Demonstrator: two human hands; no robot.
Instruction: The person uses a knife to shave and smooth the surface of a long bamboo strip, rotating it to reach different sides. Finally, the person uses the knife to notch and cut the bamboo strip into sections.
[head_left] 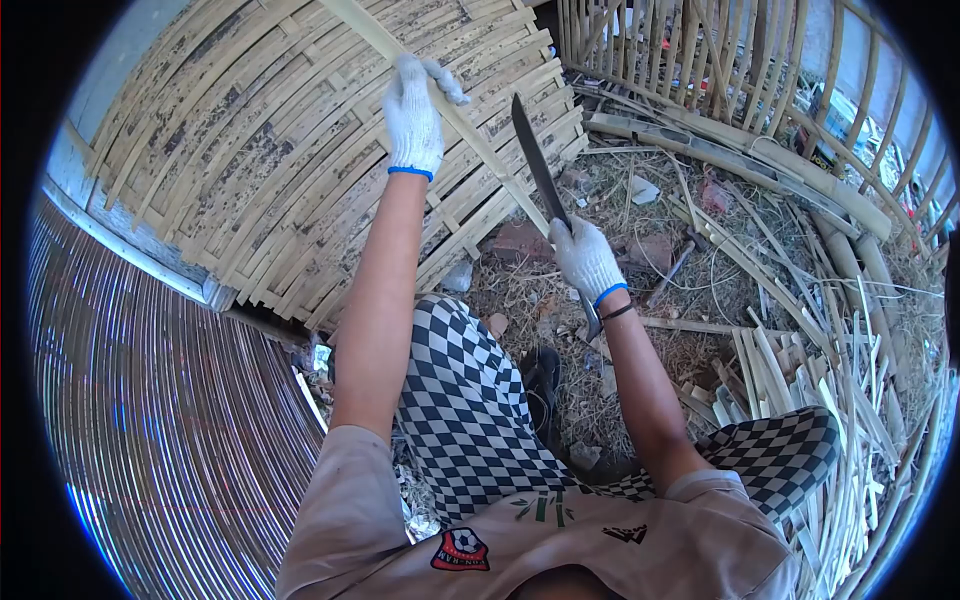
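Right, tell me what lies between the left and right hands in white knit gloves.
A long, pale, flat bamboo strip, as the head view shows.

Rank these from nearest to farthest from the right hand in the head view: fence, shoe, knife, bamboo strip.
From the right hand:
1. Knife, gripped in it, and bamboo strip, its end at the fingers: too close to call.
2. Shoe, below, between the knees.
3. Fence, far ahead, to the right.

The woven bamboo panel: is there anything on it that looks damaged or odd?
Yes, a little: the panel has dark blotches across many slats, and its edge near the knife looks ragged, because the slat ends stick out unevenly.
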